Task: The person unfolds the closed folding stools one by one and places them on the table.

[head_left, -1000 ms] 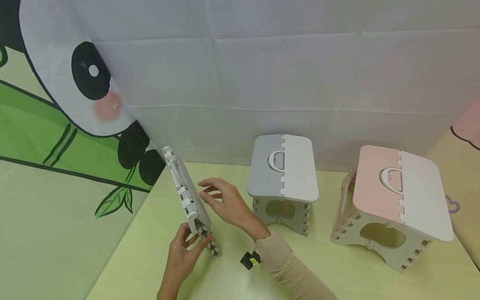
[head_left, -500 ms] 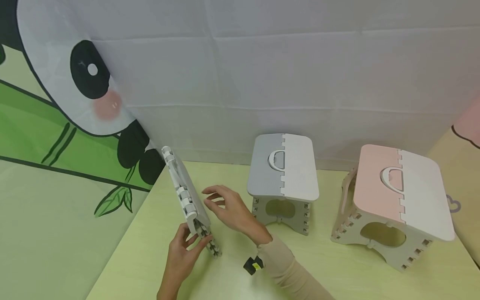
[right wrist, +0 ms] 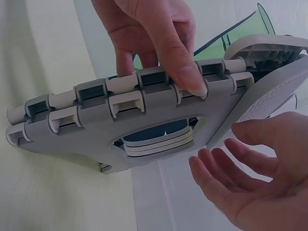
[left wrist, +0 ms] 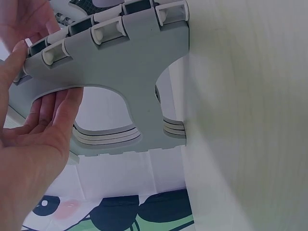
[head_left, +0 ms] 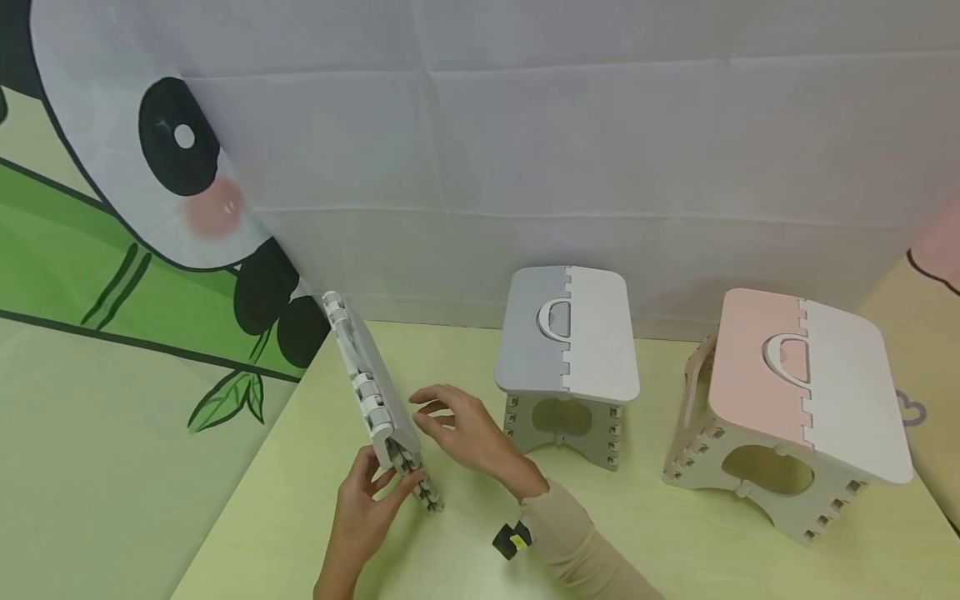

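A folding stool [head_left: 399,421] in grey and white, partly folded, stands tilted on its edge on the table's left side. My left hand [head_left: 365,512] grips its leg panel [left wrist: 144,62] near the lower end. In the left wrist view, the fingers [left wrist: 62,108] pass into the panel's oval opening while the thumb lies on the hinged edge. My right hand [head_left: 465,433] hovers just right of the stool, fingers loosely bent and holding nothing. In the right wrist view, a gap shows between that hand [right wrist: 250,168] and the stool's seat board [right wrist: 274,91].
An unfolded grey-and-white stool [head_left: 600,333] stands at the back middle of the table [head_left: 247,508]. Farther right is a larger unfolded pink-and-white stool [head_left: 847,383]. Near my right sleeve shows a small black item [head_left: 507,543] with a yellow mark. Printed cloth [head_left: 562,150] hangs behind.
My right hand has drifted right and toward me, widening the gap to the folding stool. The left hand and the stool in its grip have stayed put.
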A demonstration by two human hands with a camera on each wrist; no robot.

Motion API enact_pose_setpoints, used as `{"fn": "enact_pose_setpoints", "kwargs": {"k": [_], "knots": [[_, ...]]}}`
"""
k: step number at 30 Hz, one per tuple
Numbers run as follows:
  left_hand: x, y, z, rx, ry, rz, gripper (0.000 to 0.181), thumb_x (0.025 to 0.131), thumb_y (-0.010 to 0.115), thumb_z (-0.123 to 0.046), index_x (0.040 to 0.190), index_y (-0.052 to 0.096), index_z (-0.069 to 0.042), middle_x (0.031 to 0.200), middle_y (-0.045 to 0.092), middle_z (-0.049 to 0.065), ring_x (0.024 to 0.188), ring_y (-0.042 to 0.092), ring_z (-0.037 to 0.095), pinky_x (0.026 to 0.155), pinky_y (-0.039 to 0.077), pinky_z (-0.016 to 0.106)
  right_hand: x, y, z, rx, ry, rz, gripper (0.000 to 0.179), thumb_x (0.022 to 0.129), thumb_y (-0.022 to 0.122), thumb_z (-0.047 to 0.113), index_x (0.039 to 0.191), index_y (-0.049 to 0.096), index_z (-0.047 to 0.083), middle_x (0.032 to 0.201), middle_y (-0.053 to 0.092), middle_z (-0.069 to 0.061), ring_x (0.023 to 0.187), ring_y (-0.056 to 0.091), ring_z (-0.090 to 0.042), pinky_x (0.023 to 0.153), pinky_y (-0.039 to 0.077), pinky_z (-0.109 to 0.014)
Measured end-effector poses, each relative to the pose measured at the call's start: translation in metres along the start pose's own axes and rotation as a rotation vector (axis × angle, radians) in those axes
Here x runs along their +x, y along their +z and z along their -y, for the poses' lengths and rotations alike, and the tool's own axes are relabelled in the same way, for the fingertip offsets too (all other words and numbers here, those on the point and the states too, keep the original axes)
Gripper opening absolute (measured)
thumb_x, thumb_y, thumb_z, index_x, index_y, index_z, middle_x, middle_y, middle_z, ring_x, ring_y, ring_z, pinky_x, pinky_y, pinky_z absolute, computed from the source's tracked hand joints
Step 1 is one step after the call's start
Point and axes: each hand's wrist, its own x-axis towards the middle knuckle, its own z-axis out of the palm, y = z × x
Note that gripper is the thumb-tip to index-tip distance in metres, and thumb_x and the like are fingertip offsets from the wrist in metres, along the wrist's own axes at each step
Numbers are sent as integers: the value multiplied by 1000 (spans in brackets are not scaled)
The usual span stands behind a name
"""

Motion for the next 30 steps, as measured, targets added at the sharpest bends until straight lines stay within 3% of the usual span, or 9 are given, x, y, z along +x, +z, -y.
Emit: {"fn": "enact_pose_setpoints", "kwargs": {"k": [12,30], "knots": [[-1,0,1,8,2,-4,51,81,84,6,124,56,3,124,63,6,118,61,0,92,56,23,-9,7,-15,65,13,38,27,104,60,6,129,61,-6,129,62,-22,120,63,-33,98,54,-25],[-1,0,2,-5,12,0,49,82,82,7,123,56,3,125,62,5,121,59,0,93,55,23,-18,12,-28,90,48,105,23,104,59,4,127,64,1,128,64,-13,121,63,-30,99,53,-24]]}}
